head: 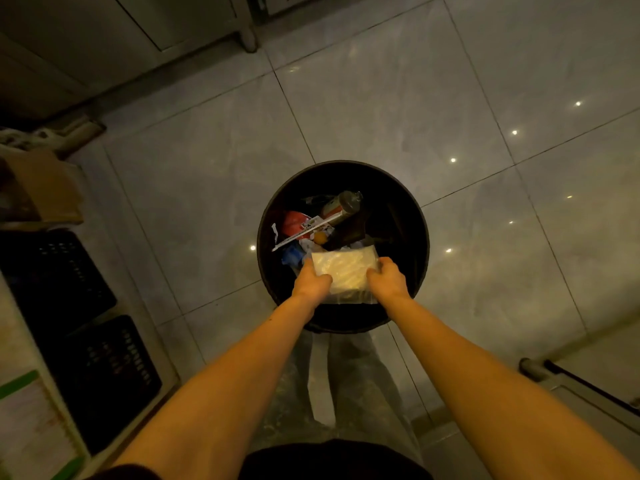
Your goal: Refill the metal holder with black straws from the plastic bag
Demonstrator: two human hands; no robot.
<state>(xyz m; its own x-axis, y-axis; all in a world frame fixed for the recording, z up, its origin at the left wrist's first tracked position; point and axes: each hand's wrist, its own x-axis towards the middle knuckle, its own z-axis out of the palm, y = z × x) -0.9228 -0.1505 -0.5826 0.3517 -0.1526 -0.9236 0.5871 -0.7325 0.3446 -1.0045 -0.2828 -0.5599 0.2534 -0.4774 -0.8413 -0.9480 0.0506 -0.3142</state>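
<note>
Right, we're looking straight down, both bare arms stretched out over a round black waste bin [420, 237] standing on the glossy grey tiled floor [381, 116]. Between the hands, a clear, crinkled plastic bag [346, 268], pale under the dim light, held flat above the near half of the bin's opening. The left hand [311, 280] grips the bag's left edge with its fingers curled in under the film, and the right hand [388, 280] has the right edge, fingers bunched tight over the top of it. So both sets of fingers are clamped on that bag, one at each side, with the bag spanning the gap. Whether anything is inside it, I cannot tell; it reads as a whitish, wrinkled sheet.

Down in the bin beyond the bag there's rubbish: a cylindrical can [343, 206] lying tilted, a red wrapper [294, 221], a long white printed strip [304, 232] slanting across, a small orange lump [320, 238] and something blue [292, 254] just beside the left hand.

Off to the left, two black perforated plastic crates [52, 271] sit on shelving, with a brown cardboard box [38, 188] above them. Grey trousers [353, 375] show below the bin
</note>
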